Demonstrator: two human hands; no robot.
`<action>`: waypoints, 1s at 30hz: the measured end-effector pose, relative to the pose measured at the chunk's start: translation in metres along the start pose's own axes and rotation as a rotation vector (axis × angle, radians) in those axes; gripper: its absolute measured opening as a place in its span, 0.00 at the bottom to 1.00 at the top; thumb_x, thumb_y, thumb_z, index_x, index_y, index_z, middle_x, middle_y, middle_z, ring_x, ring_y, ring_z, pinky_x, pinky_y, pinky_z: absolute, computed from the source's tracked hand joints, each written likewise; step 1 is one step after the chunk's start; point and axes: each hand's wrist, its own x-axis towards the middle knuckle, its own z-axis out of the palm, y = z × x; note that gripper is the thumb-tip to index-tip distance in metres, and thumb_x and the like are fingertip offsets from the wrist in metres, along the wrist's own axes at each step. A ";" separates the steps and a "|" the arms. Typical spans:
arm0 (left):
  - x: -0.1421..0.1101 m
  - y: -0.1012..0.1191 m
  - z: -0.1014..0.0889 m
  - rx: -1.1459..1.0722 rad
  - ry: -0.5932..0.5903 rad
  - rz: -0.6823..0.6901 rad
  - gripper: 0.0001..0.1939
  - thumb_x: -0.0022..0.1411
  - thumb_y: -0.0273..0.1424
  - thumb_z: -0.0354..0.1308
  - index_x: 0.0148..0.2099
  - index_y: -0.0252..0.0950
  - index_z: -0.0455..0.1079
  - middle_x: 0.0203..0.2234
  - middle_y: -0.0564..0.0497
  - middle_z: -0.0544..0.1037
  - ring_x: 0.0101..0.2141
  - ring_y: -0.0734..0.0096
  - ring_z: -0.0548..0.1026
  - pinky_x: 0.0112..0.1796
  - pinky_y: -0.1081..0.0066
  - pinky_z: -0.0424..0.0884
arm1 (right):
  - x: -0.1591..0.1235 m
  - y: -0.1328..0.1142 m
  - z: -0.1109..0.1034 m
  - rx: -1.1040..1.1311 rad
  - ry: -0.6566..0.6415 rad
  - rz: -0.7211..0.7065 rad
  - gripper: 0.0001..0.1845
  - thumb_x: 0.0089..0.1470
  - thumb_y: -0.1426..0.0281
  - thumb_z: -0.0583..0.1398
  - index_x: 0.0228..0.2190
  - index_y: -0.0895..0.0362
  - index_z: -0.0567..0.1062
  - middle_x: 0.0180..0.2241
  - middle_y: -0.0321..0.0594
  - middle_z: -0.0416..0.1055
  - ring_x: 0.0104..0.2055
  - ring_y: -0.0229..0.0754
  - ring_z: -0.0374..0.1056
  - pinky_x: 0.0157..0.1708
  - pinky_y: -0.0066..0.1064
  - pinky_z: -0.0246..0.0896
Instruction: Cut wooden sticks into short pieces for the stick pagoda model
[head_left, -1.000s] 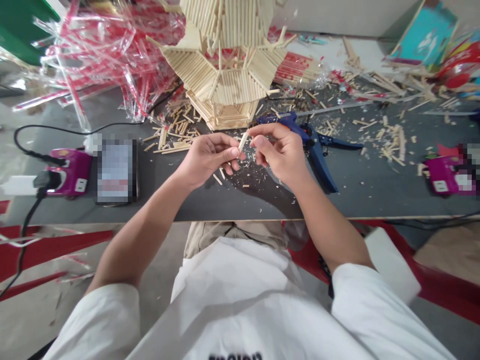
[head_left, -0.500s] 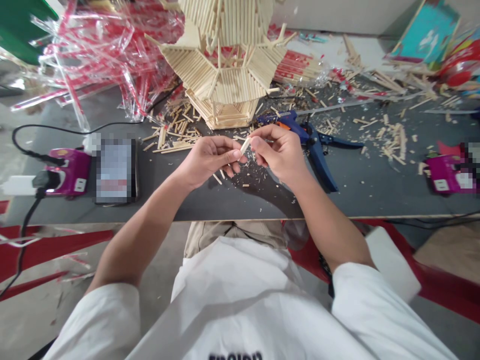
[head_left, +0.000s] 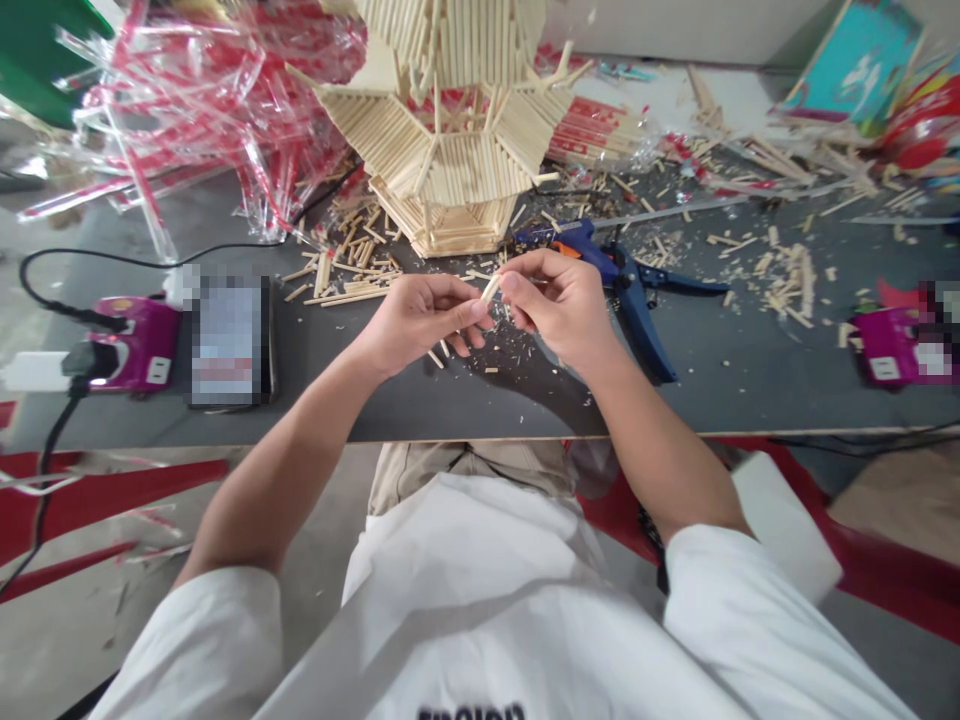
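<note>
Between my two hands is a short piece of pale wooden stick (head_left: 490,289), tilted, above the dark table. My left hand (head_left: 424,318) pinches its lower end with thumb and finger. On the upper end, my right hand (head_left: 556,300) closes its thumb and forefinger. Whether it is one stick or a few side by side I cannot tell. Just beyond the hands stands a tiered model built of wooden sticks (head_left: 465,165), its top cut off by the frame. Loose cut sticks (head_left: 352,295) lie beside my left hand.
Right of my hands lie a blue glue gun (head_left: 574,240) and blue-handled cutters (head_left: 645,320). A phone (head_left: 227,340) and a purple power adapter (head_left: 139,345) with cables are at left. Crumpled red-and-clear wrappers (head_left: 217,120) heap at back left. Stick scraps (head_left: 787,275) litter the right.
Both hands keep their pinch on the stick piece, with hardly any movement. The surroundings shift only very slightly in view.
</note>
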 end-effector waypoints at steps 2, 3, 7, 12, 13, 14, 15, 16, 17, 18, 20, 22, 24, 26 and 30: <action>0.000 0.000 0.000 0.017 0.000 -0.004 0.25 0.60 0.49 0.74 0.43 0.30 0.80 0.35 0.41 0.86 0.29 0.68 0.84 0.27 0.73 0.82 | 0.000 -0.001 -0.001 -0.003 0.016 0.008 0.23 0.56 0.47 0.72 0.37 0.53 0.81 0.28 0.32 0.73 0.20 0.30 0.62 0.18 0.26 0.57; 0.001 -0.001 -0.001 0.027 -0.002 -0.004 0.24 0.60 0.49 0.74 0.42 0.30 0.80 0.34 0.42 0.86 0.28 0.69 0.84 0.27 0.73 0.82 | 0.001 0.000 -0.002 -0.005 0.027 0.013 0.23 0.55 0.46 0.71 0.37 0.53 0.81 0.27 0.32 0.73 0.20 0.30 0.62 0.18 0.26 0.57; 0.001 -0.002 -0.001 0.068 -0.010 0.015 0.22 0.62 0.47 0.72 0.41 0.30 0.81 0.33 0.42 0.86 0.27 0.70 0.83 0.27 0.72 0.82 | 0.002 0.001 -0.002 -0.013 0.063 0.019 0.24 0.55 0.45 0.71 0.38 0.52 0.80 0.28 0.32 0.73 0.20 0.30 0.60 0.17 0.27 0.56; 0.002 -0.004 0.000 0.126 0.093 0.061 0.18 0.64 0.43 0.70 0.40 0.30 0.80 0.31 0.43 0.85 0.26 0.71 0.82 0.26 0.73 0.80 | 0.003 0.000 -0.011 -0.200 0.091 -0.036 0.24 0.60 0.44 0.67 0.39 0.51 0.80 0.28 0.34 0.73 0.22 0.34 0.64 0.21 0.30 0.63; 0.002 -0.005 0.000 0.149 0.120 0.074 0.18 0.65 0.42 0.70 0.40 0.30 0.80 0.30 0.43 0.85 0.25 0.72 0.81 0.26 0.73 0.80 | 0.004 0.000 -0.017 -0.299 0.123 -0.065 0.23 0.62 0.44 0.65 0.40 0.51 0.80 0.29 0.35 0.73 0.24 0.36 0.67 0.24 0.32 0.66; 0.002 -0.006 0.000 0.173 0.140 0.085 0.17 0.65 0.42 0.69 0.39 0.29 0.80 0.30 0.43 0.84 0.25 0.72 0.81 0.26 0.73 0.80 | 0.005 0.001 -0.027 -0.419 0.169 -0.096 0.23 0.64 0.44 0.63 0.41 0.51 0.80 0.30 0.36 0.73 0.27 0.39 0.69 0.28 0.34 0.70; 0.003 -0.006 0.000 0.193 0.152 0.093 0.17 0.65 0.42 0.68 0.39 0.29 0.80 0.29 0.44 0.84 0.25 0.72 0.81 0.26 0.73 0.81 | 0.007 0.003 -0.038 -0.558 0.226 -0.125 0.22 0.66 0.45 0.62 0.42 0.51 0.80 0.32 0.38 0.74 0.30 0.42 0.72 0.34 0.38 0.74; 0.003 -0.007 0.000 0.209 0.158 0.099 0.17 0.66 0.41 0.68 0.39 0.29 0.80 0.29 0.44 0.84 0.25 0.71 0.81 0.26 0.73 0.81 | 0.008 0.006 -0.051 -0.705 0.294 -0.148 0.22 0.67 0.46 0.61 0.43 0.51 0.79 0.35 0.41 0.75 0.35 0.46 0.74 0.41 0.43 0.75; 0.004 -0.008 0.000 0.222 0.160 0.101 0.16 0.66 0.41 0.67 0.39 0.29 0.80 0.29 0.44 0.84 0.25 0.71 0.81 0.26 0.73 0.80 | 0.009 0.010 -0.065 -0.852 0.357 -0.148 0.22 0.66 0.47 0.61 0.43 0.52 0.79 0.39 0.44 0.76 0.41 0.50 0.75 0.48 0.49 0.75; 0.004 -0.009 0.000 0.235 0.163 0.099 0.16 0.66 0.41 0.67 0.39 0.30 0.80 0.29 0.44 0.84 0.24 0.72 0.81 0.26 0.73 0.80 | 0.010 0.015 -0.079 -0.990 0.399 -0.122 0.23 0.64 0.46 0.63 0.45 0.53 0.78 0.42 0.48 0.75 0.46 0.54 0.75 0.54 0.55 0.72; 0.005 -0.012 -0.001 0.268 0.178 0.093 0.16 0.66 0.40 0.66 0.39 0.30 0.80 0.28 0.45 0.84 0.24 0.72 0.81 0.26 0.74 0.79 | 0.011 0.026 -0.102 -1.184 0.452 -0.017 0.29 0.59 0.45 0.66 0.48 0.55 0.76 0.49 0.55 0.73 0.56 0.64 0.70 0.60 0.65 0.65; 0.006 -0.015 -0.001 0.313 0.198 0.090 0.15 0.66 0.40 0.66 0.40 0.30 0.80 0.27 0.46 0.84 0.24 0.73 0.81 0.26 0.75 0.78 | 0.011 0.035 -0.115 -1.259 0.427 0.090 0.32 0.58 0.45 0.67 0.50 0.58 0.75 0.50 0.59 0.72 0.60 0.69 0.66 0.62 0.69 0.61; 0.006 -0.018 -0.002 0.380 0.217 0.104 0.15 0.67 0.40 0.64 0.39 0.31 0.80 0.27 0.47 0.84 0.24 0.73 0.80 0.27 0.74 0.77 | 0.011 0.039 -0.117 -1.279 0.395 0.155 0.31 0.60 0.47 0.67 0.49 0.61 0.75 0.50 0.61 0.71 0.62 0.70 0.64 0.63 0.69 0.59; 0.006 -0.020 -0.003 0.479 0.246 0.140 0.14 0.68 0.39 0.63 0.39 0.33 0.81 0.25 0.49 0.83 0.23 0.73 0.79 0.28 0.74 0.76 | 0.010 0.037 -0.111 -1.280 0.380 0.181 0.26 0.62 0.51 0.66 0.48 0.61 0.75 0.51 0.61 0.69 0.64 0.70 0.63 0.65 0.68 0.58; 0.006 -0.020 -0.004 0.680 0.315 0.222 0.13 0.69 0.39 0.62 0.40 0.35 0.82 0.24 0.51 0.82 0.24 0.72 0.78 0.30 0.72 0.73 | 0.011 0.031 -0.095 -1.252 0.322 0.209 0.15 0.64 0.63 0.64 0.45 0.62 0.75 0.52 0.61 0.68 0.63 0.67 0.65 0.65 0.62 0.61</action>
